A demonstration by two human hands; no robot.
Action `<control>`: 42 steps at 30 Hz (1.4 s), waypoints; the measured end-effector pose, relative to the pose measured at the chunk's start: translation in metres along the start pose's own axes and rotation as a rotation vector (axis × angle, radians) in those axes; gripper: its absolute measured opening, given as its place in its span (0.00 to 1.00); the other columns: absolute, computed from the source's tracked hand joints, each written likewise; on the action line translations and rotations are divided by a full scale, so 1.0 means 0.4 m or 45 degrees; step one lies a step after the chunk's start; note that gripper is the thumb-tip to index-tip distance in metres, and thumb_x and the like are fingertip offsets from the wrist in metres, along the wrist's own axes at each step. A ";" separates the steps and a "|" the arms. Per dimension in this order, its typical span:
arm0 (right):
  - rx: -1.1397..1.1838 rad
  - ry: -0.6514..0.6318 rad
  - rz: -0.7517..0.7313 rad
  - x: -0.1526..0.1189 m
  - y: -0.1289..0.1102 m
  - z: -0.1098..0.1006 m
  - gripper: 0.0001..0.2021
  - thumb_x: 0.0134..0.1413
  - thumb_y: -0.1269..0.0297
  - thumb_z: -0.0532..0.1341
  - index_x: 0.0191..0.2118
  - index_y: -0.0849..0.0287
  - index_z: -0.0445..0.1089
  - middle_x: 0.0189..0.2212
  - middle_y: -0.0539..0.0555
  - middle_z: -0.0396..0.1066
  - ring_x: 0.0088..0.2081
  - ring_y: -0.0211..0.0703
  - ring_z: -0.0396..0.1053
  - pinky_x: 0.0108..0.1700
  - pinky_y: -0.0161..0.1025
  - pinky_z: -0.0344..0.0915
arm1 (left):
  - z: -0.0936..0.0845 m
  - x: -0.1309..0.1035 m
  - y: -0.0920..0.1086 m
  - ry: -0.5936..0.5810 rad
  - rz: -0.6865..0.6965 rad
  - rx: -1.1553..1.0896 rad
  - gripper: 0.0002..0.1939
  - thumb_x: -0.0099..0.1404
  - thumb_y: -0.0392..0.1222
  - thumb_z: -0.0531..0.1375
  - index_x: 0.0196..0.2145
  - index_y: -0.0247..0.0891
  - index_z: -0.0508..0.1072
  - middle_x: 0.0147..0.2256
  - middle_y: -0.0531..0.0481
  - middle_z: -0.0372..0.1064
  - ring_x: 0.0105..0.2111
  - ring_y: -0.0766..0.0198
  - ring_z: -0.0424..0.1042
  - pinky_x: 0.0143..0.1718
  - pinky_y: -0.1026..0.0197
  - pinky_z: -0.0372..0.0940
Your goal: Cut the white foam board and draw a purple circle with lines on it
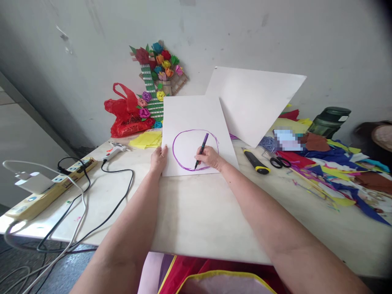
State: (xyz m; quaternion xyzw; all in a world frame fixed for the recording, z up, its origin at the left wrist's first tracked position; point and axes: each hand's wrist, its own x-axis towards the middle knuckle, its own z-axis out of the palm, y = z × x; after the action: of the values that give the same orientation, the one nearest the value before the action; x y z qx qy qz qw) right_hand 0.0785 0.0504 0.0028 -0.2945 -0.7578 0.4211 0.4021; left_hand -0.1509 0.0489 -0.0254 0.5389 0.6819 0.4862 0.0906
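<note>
A white board [191, 112] lies tilted on the table, with a purple circle [173, 146] drawn on its lower half. My right hand [209, 157] holds a purple marker [204, 143], its dark tip touching the circle's bottom line. At the board's lower left edge, my left hand [159, 160] grips the side, thumb toward the front; its other fingers are partly hidden. Behind it, a second white sheet [254, 102] leans against the wall. To the right lie a yellow-and-black utility knife [256, 161] and black-handled scissors [280, 162].
Left are a power strip [58, 183] with cables, a glue gun [112, 153], yellow paper [147, 139] and a red plastic bag [124, 112]. Paper flowers [165, 63] stand at the wall. Colourful scraps [337, 167] and a green bottle [329, 121] sit right. Part of a person's head shows far right.
</note>
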 end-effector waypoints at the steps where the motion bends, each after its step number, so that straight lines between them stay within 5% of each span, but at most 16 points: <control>1: 0.016 -0.002 0.002 0.000 0.001 0.000 0.05 0.37 0.68 0.58 0.18 0.61 0.60 0.14 0.47 0.63 0.18 0.34 0.64 0.24 0.32 0.61 | 0.001 0.001 -0.001 0.000 0.001 0.001 0.21 0.59 0.58 0.47 0.19 0.39 0.58 0.18 0.54 0.53 0.21 0.66 0.54 0.24 0.63 0.51; 42: -0.057 -0.026 0.009 -0.009 -0.018 -0.001 0.06 0.36 0.71 0.57 0.15 0.62 0.61 0.14 0.46 0.60 0.18 0.32 0.61 0.25 0.32 0.61 | -0.001 -0.001 0.002 -0.004 0.003 -0.002 0.21 0.58 0.58 0.47 0.20 0.39 0.59 0.18 0.54 0.55 0.21 0.66 0.55 0.24 0.63 0.51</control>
State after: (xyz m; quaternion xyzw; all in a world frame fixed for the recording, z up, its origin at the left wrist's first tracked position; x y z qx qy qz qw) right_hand 0.0799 0.0443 0.0081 -0.3017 -0.7700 0.4086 0.3861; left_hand -0.1505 0.0481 -0.0247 0.5405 0.6807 0.4860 0.0915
